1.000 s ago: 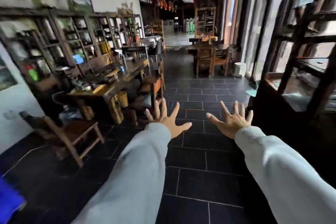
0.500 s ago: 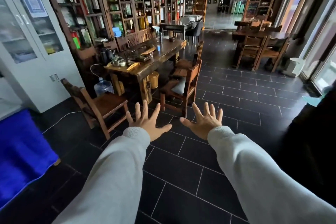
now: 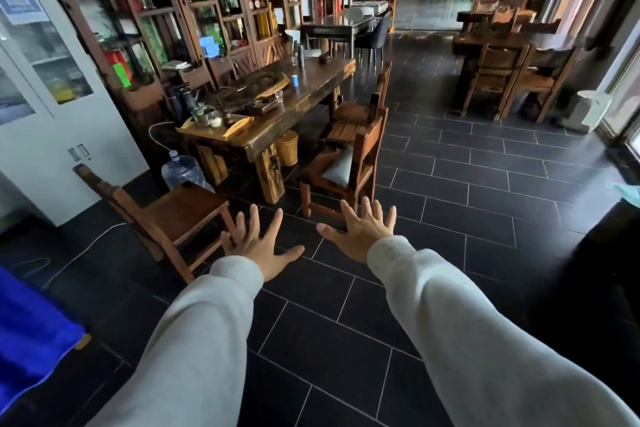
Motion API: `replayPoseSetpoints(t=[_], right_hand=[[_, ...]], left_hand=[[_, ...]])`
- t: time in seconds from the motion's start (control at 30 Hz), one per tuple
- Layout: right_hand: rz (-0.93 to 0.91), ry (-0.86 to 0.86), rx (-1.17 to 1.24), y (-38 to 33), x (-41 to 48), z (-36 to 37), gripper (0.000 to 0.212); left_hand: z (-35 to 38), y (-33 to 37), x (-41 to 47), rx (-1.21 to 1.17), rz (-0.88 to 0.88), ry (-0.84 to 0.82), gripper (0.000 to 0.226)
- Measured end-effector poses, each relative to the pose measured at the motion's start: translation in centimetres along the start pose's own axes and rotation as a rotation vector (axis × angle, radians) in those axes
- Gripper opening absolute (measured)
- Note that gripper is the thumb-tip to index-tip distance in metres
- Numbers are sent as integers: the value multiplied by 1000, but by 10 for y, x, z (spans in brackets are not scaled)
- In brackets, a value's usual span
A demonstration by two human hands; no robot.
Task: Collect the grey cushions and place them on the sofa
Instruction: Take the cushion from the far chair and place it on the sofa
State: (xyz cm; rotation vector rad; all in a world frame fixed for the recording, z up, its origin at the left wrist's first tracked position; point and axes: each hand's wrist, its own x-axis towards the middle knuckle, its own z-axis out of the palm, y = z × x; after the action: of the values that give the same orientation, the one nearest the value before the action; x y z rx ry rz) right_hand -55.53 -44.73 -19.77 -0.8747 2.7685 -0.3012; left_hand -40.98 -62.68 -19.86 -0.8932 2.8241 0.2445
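Entry: head view, both arms stretched forward over the dark slate-tiled floor (image 3: 450,184).

Left hand (image 3: 258,243): lower centre of frame, palm down, fingers spread wide, holding nothing.
Right hand (image 3: 363,232): just right of it, likewise spread and empty.

Grey square seat cushion (image 3: 337,168): centre of frame, lying on the seat of the brown wooden chair (image 3: 360,156) drawn up to the long dark wooden tea table (image 3: 294,104). Only this one cushion is plainly visible.

Change: against the view a second ago, which looked down the aisle, the scene has swung left. The table and cushioned chair now sit larger and nearer the centre, just above the fingertips. The blue fabric-covered furniture (image 3: 31,333), absent then, fills the lower left corner; whether it is the sofa cannot be told.

Meaning: approach under way, no cushion collected yet; this one is probably the first pickup.
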Motion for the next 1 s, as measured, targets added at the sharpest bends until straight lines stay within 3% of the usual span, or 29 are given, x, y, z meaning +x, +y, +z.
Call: replayPoseSetpoints(t=[0.2, 0.33, 0.63, 1.0], right_hand=[[30, -35, -62, 12, 111, 5, 109], [73, -66, -96, 11, 200, 3, 115], [179, -70, -68, 7, 399, -33, 116], [292, -154, 4, 73, 609, -39, 113]], left_hand=[[4, -3, 126, -7, 16, -21, 96], [1, -14, 223, -8, 6, -47, 97], [-54, -37, 443, -60, 15, -155, 98], [-50, 22, 668, -83, 64, -238, 95]])
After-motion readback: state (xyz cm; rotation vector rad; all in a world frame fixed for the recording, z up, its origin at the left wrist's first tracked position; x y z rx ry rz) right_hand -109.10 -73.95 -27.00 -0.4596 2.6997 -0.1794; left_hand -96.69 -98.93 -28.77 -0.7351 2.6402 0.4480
